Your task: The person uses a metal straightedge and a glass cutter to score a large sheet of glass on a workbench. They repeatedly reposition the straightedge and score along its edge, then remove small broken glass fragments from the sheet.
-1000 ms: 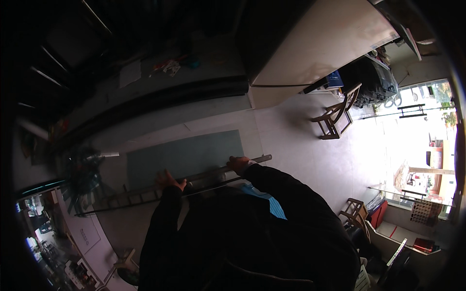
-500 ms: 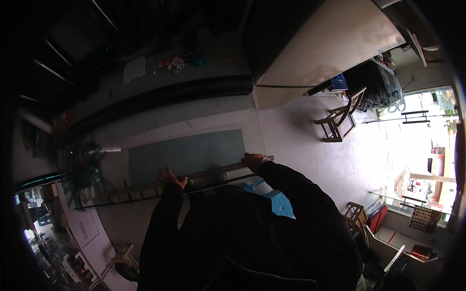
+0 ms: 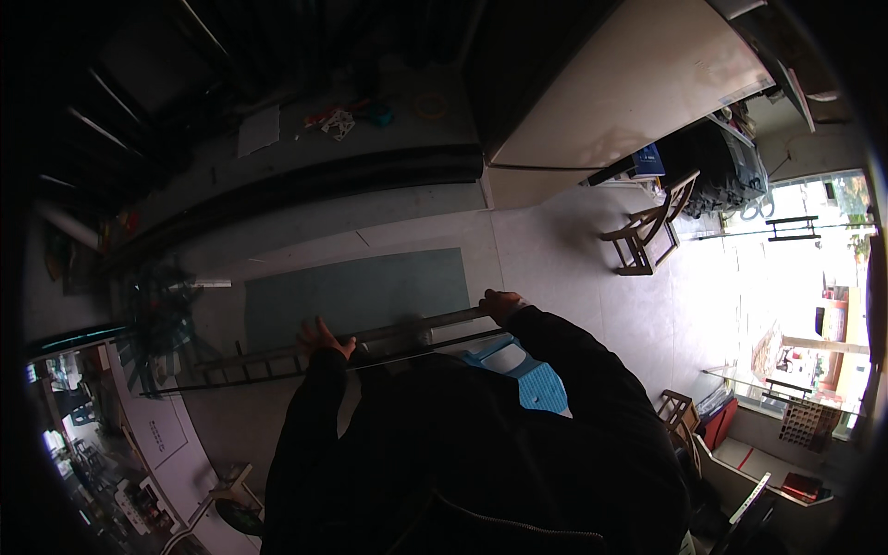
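Observation:
A long narrow bar [image 3: 444,319] runs left to right in front of me, close to my body. My right hand [image 3: 502,303] is closed around its right end. Farther left, my left hand [image 3: 326,337] rests at the bar with its fingers spread apart. Beyond the bar lies a flat grey-green rectangular sheet [image 3: 356,289]. A dark ladder-like frame [image 3: 245,368] continues to the left below the bar. Both arms wear black sleeves. Dim light hides the finer detail of the bar.
A light-blue object [image 3: 541,387] shows beside my right arm. Wooden chairs stand at right [image 3: 652,227] and lower right. Across the far side runs a dark shelf edge [image 3: 370,171] with small items behind it. A large pale cabinet [image 3: 629,92] rises at upper right. Glass doors [image 3: 795,268] are bright.
My right hand has shifted a little to the right along the bar, out to its end. My left hand has stayed nearly in place.

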Demonstrator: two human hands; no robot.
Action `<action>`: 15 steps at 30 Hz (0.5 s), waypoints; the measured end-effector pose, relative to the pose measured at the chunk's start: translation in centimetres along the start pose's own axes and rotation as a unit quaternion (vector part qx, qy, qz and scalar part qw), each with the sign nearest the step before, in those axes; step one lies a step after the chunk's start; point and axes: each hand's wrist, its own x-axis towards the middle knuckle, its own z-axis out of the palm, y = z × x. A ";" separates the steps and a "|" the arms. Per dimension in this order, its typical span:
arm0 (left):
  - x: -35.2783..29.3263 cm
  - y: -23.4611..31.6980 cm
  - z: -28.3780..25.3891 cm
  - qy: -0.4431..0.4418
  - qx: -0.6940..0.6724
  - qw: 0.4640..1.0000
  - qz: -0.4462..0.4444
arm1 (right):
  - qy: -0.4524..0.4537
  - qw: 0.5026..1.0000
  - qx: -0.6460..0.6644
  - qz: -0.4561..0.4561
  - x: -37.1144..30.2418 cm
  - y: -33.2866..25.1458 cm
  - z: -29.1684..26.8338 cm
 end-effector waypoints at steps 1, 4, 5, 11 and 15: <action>0.0 0.0 0.0 0.001 0.000 1.000 -0.001 | -0.001 1.000 -0.002 -0.002 -0.1 0.2 0.1; 0.1 0.0 0.1 0.002 -0.001 1.000 -0.004 | 0.015 1.000 0.003 0.013 -0.3 0.7 0.5; 0.1 0.0 0.2 0.004 -0.004 1.000 -0.004 | 0.016 1.000 0.000 0.010 -0.4 0.9 0.6; 0.2 -0.2 0.3 0.013 -0.008 1.000 0.004 | 0.046 0.999 0.003 0.008 -0.7 1.8 1.5; -0.2 0.0 0.1 0.006 -0.013 1.000 -0.005 | 0.071 0.997 0.006 0.004 -0.5 2.2 2.4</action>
